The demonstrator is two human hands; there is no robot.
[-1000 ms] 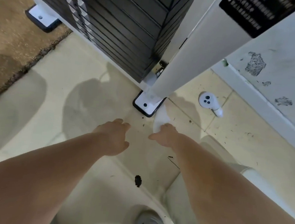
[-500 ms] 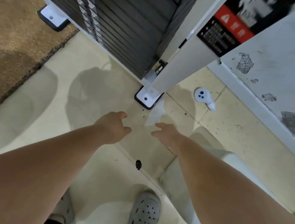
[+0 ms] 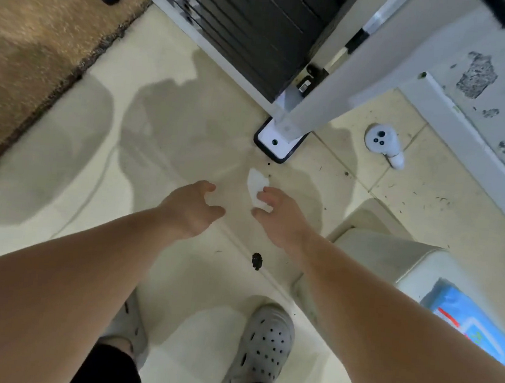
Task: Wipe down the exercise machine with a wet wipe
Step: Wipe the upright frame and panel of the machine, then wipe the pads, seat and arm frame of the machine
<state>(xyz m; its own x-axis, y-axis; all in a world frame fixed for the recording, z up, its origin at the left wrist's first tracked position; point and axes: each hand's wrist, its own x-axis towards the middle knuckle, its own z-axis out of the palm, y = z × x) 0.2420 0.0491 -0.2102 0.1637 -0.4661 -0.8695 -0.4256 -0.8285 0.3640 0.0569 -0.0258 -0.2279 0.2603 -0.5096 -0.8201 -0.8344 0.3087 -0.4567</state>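
Observation:
The exercise machine fills the top of the view: a black weight stack inside a white frame, with a slanted white post ending in a white foot plate on the tile floor. My right hand pinches a white wet wipe that hangs from its fingertips just in front of that foot plate. My left hand hovers beside it with fingers loosely curled and holds nothing.
A white handheld controller lies on the tiles right of the foot plate. A blue wipe packet rests on a white stool at the right. Brown carpet covers the left. My grey clogs stand below.
Both hands have drawn back from the foot plate toward me, the wipe still in my right fingers. The view tilted down, bringing my feet and the blue packet into sight.

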